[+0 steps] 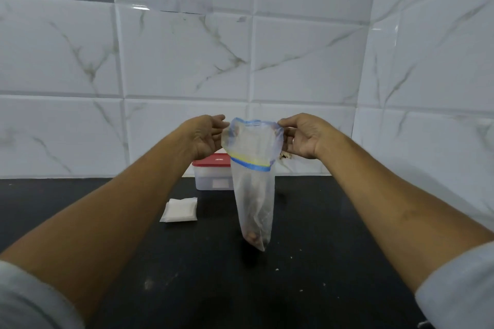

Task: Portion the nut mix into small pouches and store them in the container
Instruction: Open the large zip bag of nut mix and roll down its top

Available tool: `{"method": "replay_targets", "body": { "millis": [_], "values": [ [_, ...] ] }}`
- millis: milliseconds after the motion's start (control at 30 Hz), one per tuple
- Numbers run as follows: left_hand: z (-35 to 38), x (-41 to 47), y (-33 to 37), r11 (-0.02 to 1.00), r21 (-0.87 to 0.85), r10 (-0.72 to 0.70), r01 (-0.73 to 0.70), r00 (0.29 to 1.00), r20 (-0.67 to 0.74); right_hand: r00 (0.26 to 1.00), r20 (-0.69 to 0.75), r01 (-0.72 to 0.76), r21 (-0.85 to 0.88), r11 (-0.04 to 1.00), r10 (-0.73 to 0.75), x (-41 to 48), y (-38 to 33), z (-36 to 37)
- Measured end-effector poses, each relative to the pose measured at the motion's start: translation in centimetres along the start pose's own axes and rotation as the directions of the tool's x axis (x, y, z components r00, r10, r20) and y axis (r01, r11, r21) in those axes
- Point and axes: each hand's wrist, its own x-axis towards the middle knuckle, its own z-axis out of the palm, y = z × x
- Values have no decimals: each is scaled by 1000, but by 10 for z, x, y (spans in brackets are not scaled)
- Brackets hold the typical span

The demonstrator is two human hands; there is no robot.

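A clear zip bag (253, 189) with a blue and yellow seal strip hangs in front of me above the black counter. A few nuts sit at its bottom tip. My right hand (302, 135) pinches the bag's top right edge. My left hand (207, 136) is at the top left edge, fingers curled against the plastic. Behind the bag stands a clear container (211, 176) with a red lid, closed. A small stack of white pouches (179, 209) lies flat on the counter to the left of the bag.
The black counter (187, 262) runs to a white marble-tiled wall at the back and on the right. A few pale crumbs lie on the counter at the right front. Some nut pieces show at the wall behind my right hand.
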Motion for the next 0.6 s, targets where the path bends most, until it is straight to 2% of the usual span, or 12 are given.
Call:
{"method": "replay_targets", "body": {
  "millis": [133, 233, 367, 467, 600],
  "values": [
    [-4, -3, -17, 968, 249, 28, -38, 999, 44, 1000, 23, 3, -251, 968, 3, -4, 16, -2],
    [-13, -1, -27, 908, 413, 59, -68, 998, 36, 999, 33, -7, -432, 902, 23, -3, 23, -7],
    [-20, -5, -30, 856, 511, 74, -75, 997, 24, 991, 86, -27, -618, 786, 101, -9, 20, -8],
    [-25, -8, -31, 831, 551, 64, -81, 997, 51, 976, 147, -14, -690, 724, 159, -18, 22, 0],
    [-29, -18, -32, 772, 634, 23, -50, 998, 50, 985, 130, 10, -698, 716, 114, -18, 28, 9]
  ]
}}
